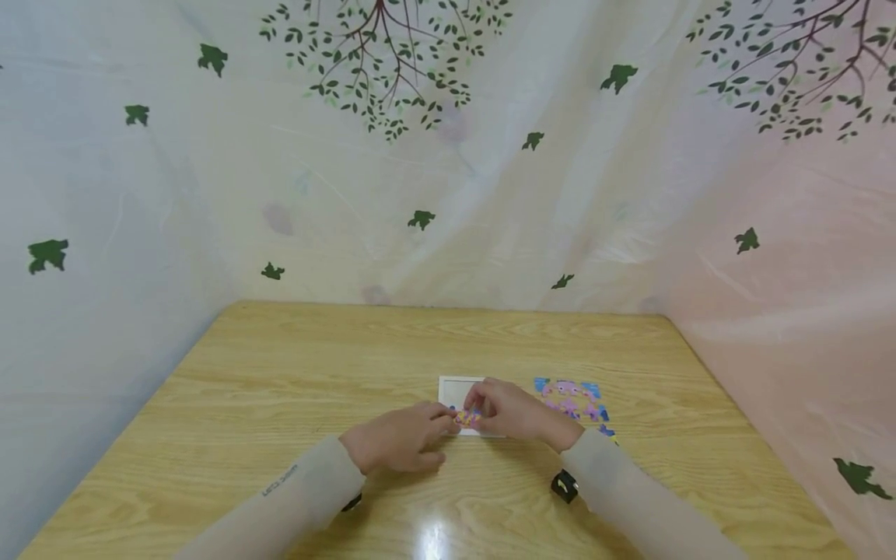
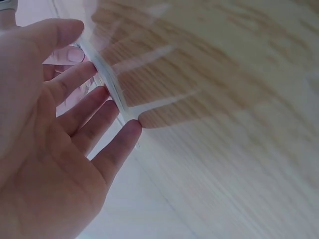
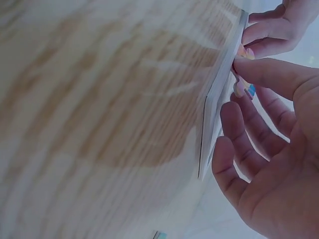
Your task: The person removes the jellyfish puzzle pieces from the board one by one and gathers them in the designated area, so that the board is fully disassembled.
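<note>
A shallow white puzzle tray [image 1: 442, 395] lies flat on the table, with several yellow, pink and blue jigsaw pieces [image 1: 465, 419] in its near part. My left hand [image 1: 399, 440] reaches in from the left, and its fairly straight fingers touch the tray's edge and the pieces. From the right, my right hand [image 1: 516, 411] pinches a small colourful jigsaw piece [image 3: 243, 89] between thumb and index finger, low over the tray. Its other fingers are loosely bent in the right wrist view. That piece's picture is mostly hidden by the fingers.
Right of the tray, a group of pink, purple and blue jigsaw pieces [image 1: 568, 397] lies on the wooden table [image 1: 294, 358], some behind the right forearm. Black wrist devices [image 1: 564, 486] sit under both wrists. A pale curtain [image 1: 336, 194] with leaf prints hangs around the table.
</note>
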Demonstrator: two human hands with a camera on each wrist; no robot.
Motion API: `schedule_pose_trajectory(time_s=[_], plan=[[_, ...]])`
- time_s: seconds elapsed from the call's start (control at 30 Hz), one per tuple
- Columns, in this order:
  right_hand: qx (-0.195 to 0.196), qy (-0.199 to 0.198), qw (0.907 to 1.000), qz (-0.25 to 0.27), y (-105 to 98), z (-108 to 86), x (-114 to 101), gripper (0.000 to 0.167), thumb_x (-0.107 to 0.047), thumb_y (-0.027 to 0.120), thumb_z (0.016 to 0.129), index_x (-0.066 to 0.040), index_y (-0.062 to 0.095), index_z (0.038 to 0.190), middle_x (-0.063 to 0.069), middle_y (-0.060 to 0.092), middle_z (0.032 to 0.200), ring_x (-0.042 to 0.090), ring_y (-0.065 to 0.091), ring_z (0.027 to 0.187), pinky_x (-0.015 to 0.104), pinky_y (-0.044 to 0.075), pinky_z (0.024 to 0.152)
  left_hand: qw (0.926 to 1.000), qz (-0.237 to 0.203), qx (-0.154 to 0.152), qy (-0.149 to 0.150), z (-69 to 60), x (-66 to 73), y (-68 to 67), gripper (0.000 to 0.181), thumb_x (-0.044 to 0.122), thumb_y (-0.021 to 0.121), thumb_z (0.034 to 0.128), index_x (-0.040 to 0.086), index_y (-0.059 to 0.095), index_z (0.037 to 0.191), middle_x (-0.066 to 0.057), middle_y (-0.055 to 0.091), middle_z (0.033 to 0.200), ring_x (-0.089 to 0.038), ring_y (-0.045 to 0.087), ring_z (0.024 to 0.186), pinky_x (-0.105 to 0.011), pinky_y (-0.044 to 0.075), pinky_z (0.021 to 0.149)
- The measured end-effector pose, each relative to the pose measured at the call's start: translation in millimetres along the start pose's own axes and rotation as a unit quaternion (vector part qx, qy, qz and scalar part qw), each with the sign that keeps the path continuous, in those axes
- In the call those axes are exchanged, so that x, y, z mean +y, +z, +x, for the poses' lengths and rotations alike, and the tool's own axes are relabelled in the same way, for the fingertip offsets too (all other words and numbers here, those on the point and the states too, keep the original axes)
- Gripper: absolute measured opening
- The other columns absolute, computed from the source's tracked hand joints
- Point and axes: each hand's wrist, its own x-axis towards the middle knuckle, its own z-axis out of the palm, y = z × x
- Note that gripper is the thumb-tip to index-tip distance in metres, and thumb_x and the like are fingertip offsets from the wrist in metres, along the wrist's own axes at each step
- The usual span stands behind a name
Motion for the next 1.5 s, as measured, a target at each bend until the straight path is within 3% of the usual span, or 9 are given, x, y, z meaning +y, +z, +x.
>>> schedule_pose_trajectory(time_s=[0.17,0.3,0.47,0.83,0.93,1.07,1.17,1.3,1.5], plan=[[-0.020,-0.002,0.9994,0.027,-1,0.3,1,0.016,-0.009,0.070,0.096,-0.011,0.061,0.109,0.002,0.067,0.100,0.009,0.062,0.079,0.029,0.053,0.071,1.0000,-0.003,-0.006,-0.004,-0.6,0.3,0.0,0.048,0.034,0.068,0.0986,0.010,0.059,0.139,-0.010,0.051,0.150,-0.026,0.050,0.136,-0.037,0.043,0.112],[-0.027,-0.011,0.9994,0.020,-3,-1.1,7,0.010,-0.015,0.066,0.100,-0.015,0.061,0.109,-0.002,0.069,0.096,0.008,0.064,0.080,0.028,0.054,0.072,0.9998,0.003,-0.016,-0.013,-1.9,1.4,0.6,0.060,0.043,0.069,0.0973,0.011,0.055,0.146,-0.009,0.047,0.155,-0.026,0.046,0.140,-0.039,0.040,0.115],[-0.022,-0.004,0.9992,0.034,-16,-12.7,17,0.009,-0.019,0.067,0.100,-0.016,0.061,0.106,-0.002,0.067,0.091,0.009,0.062,0.075,0.027,0.052,0.067,0.9998,0.016,-0.012,-0.010,-3.3,4.1,-0.2,0.062,0.042,0.069,0.0973,0.008,0.054,0.147,-0.010,0.047,0.156,-0.027,0.046,0.141,-0.038,0.037,0.117],[-0.036,0.010,0.9964,0.076,-58,-71.9,56,0.012,-0.014,0.072,0.097,-0.008,0.063,0.103,0.002,0.070,0.088,0.010,0.060,0.079,0.024,0.052,0.072,0.9999,0.010,-0.001,-0.007,-4.1,4.9,-0.5,0.061,0.041,0.071,0.0966,0.008,0.055,0.146,-0.010,0.048,0.153,-0.027,0.047,0.139,-0.037,0.039,0.115],[-0.044,0.024,0.9951,0.085,-66,-88.2,65,0.013,-0.015,0.071,0.097,-0.007,0.063,0.103,0.001,0.067,0.089,0.011,0.061,0.079,0.025,0.052,0.072,1.0000,0.005,-0.001,-0.008,-3.6,4.1,0.0,0.061,0.041,0.071,0.0965,0.008,0.055,0.146,-0.010,0.048,0.153,-0.027,0.047,0.140,-0.037,0.039,0.115],[-0.053,0.062,0.9920,0.096,-72,-104.1,73,0.012,-0.014,0.072,0.096,-0.006,0.063,0.101,0.002,0.065,0.084,0.011,0.058,0.071,0.024,0.050,0.063,1.0000,0.006,0.000,-0.007,-3.4,3.4,0.5,0.060,0.041,0.070,0.0966,0.009,0.055,0.145,-0.009,0.048,0.154,-0.026,0.046,0.140,-0.036,0.039,0.116],[-0.058,0.069,0.9906,0.103,-73,-109.7,76,0.012,-0.012,0.071,0.097,-0.004,0.063,0.100,0.003,0.066,0.082,0.010,0.056,0.067,0.022,0.048,0.057,1.0000,0.005,0.000,-0.008,-3.7,3.2,0.8,0.061,0.041,0.070,0.0968,0.008,0.055,0.146,-0.009,0.048,0.154,-0.026,0.047,0.140,-0.036,0.039,0.116],[-0.056,0.051,0.9913,0.107,-72,-111.7,76,0.011,-0.008,0.069,0.097,0.002,0.064,0.101,0.006,0.068,0.083,0.008,0.055,0.064,0.022,0.047,0.055,1.0000,0.003,0.000,-0.009,-4.1,2.9,1.6,0.061,0.041,0.070,0.0973,0.008,0.054,0.146,-0.009,0.047,0.154,-0.026,0.047,0.139,-0.036,0.039,0.116],[-0.037,0.036,0.9960,0.073,-70,-110.5,73,0.011,-0.008,0.071,0.095,0.001,0.067,0.101,0.004,0.066,0.088,0.006,0.053,0.071,0.023,0.048,0.064,0.9999,0.003,-0.005,-0.010,-3.7,3.5,1.5,0.063,0.043,0.069,0.0977,0.009,0.052,0.148,-0.008,0.045,0.156,-0.025,0.044,0.141,-0.035,0.038,0.116]])
